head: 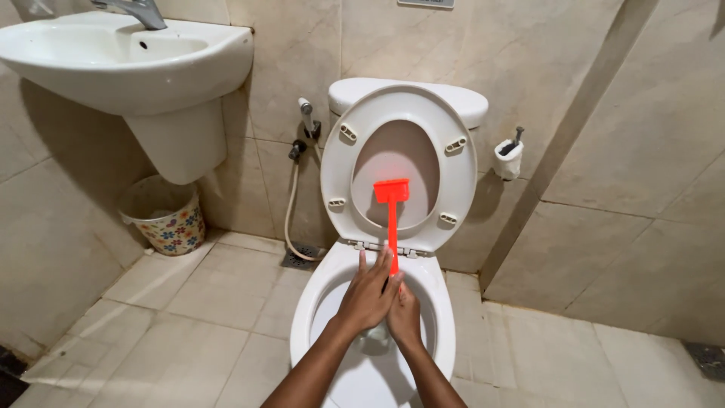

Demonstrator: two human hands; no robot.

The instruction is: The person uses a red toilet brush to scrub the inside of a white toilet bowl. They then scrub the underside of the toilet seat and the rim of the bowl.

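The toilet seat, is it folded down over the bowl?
No, the toilet seat stands raised against the tank, leaving the bowl open beneath both hands holding the orange brush.

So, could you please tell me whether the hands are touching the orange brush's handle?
Touching. The head view shows the left hand laid flat against the lower handle of the orange brush, with the right hand pressed on its other side, no gap visible.
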